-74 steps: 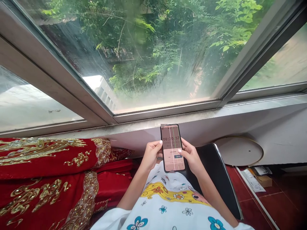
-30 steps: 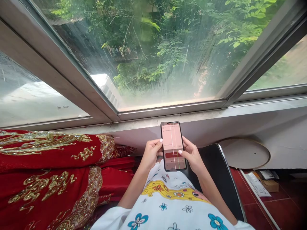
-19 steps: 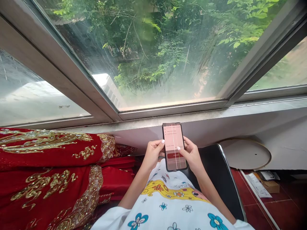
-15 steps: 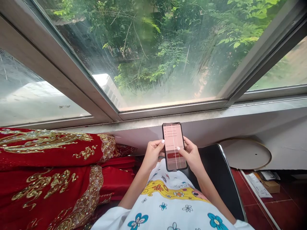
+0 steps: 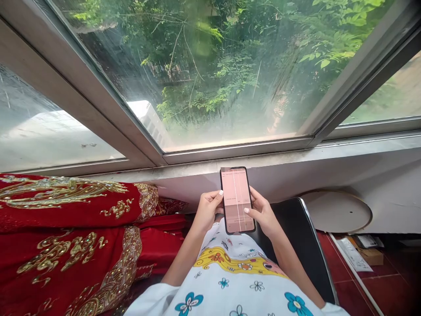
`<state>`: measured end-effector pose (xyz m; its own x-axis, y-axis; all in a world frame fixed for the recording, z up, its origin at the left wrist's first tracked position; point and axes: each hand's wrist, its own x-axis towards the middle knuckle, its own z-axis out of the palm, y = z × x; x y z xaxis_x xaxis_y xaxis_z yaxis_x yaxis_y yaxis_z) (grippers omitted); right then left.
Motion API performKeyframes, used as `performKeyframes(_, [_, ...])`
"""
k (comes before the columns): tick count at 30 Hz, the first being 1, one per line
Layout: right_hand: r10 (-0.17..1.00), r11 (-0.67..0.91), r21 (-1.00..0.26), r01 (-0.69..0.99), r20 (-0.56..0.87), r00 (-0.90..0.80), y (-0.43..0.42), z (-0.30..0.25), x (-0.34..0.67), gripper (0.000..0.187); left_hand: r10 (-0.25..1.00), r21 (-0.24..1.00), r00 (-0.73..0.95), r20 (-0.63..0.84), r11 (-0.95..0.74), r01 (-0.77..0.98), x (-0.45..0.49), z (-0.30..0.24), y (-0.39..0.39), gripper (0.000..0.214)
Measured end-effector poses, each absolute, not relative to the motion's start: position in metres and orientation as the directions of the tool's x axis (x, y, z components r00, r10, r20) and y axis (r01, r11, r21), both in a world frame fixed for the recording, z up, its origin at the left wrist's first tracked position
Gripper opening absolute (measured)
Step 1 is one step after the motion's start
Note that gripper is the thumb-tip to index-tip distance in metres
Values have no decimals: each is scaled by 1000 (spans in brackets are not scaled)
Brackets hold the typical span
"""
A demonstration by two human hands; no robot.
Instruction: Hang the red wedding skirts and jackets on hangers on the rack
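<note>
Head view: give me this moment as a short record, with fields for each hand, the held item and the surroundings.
Held item: phone, upright in the picture, screen lit pinkish, text too small to read
Left hand: grips the phone's left edge
Right hand: grips the right edge, thumb over the lower screen; contact unclear
Left side: red cloth with gold embroidery
Right side: black chair, pale round board
Ahead: window, green foliage beyond

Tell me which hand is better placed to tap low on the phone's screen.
Probably the right hand: its thumb is over the lower part of the phone, while the left hand grips the opposite edge.
</note>
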<state>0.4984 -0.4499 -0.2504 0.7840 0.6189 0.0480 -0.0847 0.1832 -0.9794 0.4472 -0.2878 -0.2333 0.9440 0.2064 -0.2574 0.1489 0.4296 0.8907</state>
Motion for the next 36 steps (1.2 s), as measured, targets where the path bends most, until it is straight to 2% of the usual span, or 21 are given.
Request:
performKeyframes(12, [598,179,-979,-97,30,801,-451,-249,498,65,217,892,937,-273,423,162,448,-233,-289,33])
performKeyframes(23, [396,85,-995,-60,-22,918,-446,-253,497,45,193,896,941,-276,406,180,449,-235,-299,36])
performKeyframes(36, [445,196,-966,-167,-64,893,-453,-249,497,46,161,885,947,-279,426,189,450,-234,-300,31])
